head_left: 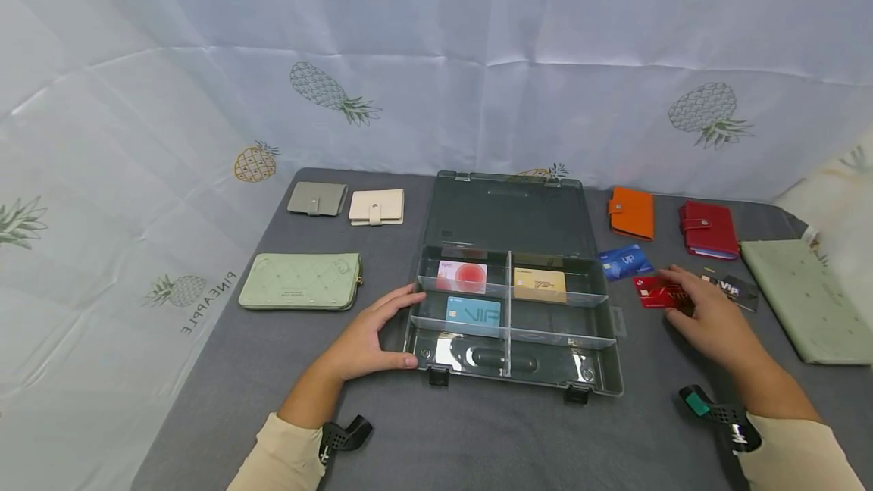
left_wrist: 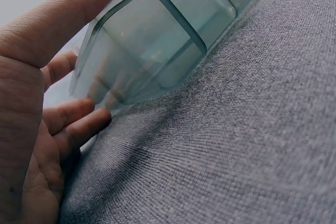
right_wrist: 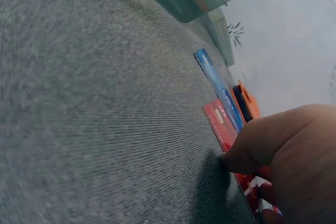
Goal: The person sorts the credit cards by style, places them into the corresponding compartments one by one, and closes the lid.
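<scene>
A dark see-through divided box lies with its lid folded back. My left hand rests against its left side, thumb by the near corner. The left wrist view shows those fingers at the clear wall. In the compartments are a pink-and-white card, a gold card and a light blue card. My right hand is over a red card on the table, thumb by its near edge. A blue card and a black VIP card flank it.
Left of the box lie a grey wallet, a cream wallet and a long green wallet. On the right are an orange card holder, a red one and a flat green pouch. Pineapple-print cloth hangs behind the grey table.
</scene>
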{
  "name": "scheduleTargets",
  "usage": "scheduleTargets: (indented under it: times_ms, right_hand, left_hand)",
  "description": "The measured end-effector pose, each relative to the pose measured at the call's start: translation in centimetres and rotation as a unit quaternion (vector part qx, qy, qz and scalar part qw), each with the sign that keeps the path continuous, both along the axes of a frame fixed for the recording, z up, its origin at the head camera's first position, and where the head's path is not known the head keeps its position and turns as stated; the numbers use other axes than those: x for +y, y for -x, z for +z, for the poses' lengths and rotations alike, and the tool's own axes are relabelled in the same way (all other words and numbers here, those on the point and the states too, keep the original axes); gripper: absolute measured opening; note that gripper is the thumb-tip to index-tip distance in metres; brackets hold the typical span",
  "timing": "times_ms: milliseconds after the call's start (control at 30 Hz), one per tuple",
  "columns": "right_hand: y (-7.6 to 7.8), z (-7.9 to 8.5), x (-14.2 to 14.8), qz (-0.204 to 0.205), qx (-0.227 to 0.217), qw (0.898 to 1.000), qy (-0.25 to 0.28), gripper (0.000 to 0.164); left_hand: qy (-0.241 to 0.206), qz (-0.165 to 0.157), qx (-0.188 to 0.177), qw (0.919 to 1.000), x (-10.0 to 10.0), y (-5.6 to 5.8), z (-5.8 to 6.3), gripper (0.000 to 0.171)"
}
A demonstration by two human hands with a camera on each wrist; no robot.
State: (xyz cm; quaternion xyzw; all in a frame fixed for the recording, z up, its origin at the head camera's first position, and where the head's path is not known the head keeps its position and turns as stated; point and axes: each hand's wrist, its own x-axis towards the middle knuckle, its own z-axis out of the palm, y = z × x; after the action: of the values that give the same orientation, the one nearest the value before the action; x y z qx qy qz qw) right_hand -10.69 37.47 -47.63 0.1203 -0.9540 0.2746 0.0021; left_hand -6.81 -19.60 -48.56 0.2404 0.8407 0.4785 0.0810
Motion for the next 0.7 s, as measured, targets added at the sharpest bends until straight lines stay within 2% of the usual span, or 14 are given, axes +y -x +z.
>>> scheduleTargets:
  times_ms: [200, 500, 700]
  right_hand:
    - [0.2, 0.0, 0.2, 0.009, 0.031, 0.999, -0.036, 0.062]
    - [0.2, 0.8, 0.6, 0.033, 0.003, 0.998, -0.058, 0.062]
    - [0.4, 1.2, 0.6, 0.040, -0.011, 0.997, -0.061, 0.054]
  left_hand:
    - [-0.001, 0.000, -0.001, 1.0000, 0.1, 0.0, 0.0, 0.094]
    - [0.003, 0.004, -0.005, 1.0000, 0.1, -0.1, 0.1, 0.093]
    - [0.003, 0.004, -0.002, 1.0000, 0.1, -0.1, 0.1, 0.092]
